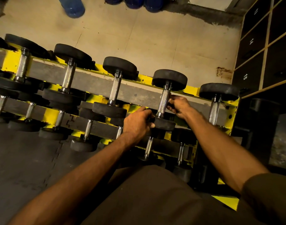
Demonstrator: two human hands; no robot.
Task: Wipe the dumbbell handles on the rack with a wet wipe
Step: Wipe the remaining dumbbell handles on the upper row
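A yellow rack (pixel 192 90) holds several black dumbbells with knurled steel handles on its tiers. On the top tier, second from the right, one dumbbell's handle (pixel 163 102) has my right hand (pixel 178 105) curled around it from the right side. My left hand (pixel 138 121) grips the near black head (pixel 165 125) of the same dumbbell. No wet wipe shows in either hand; anything under my right fingers is hidden.
More dumbbells sit to the left (pixel 114 88) and right (pixel 214 109) on the top tier, with smaller ones on the lower tiers (pixel 148 147). Black numbered lockers (pixel 252 51) stand at the right. Blue bottles (pixel 72 7) stand on the beige floor behind the rack.
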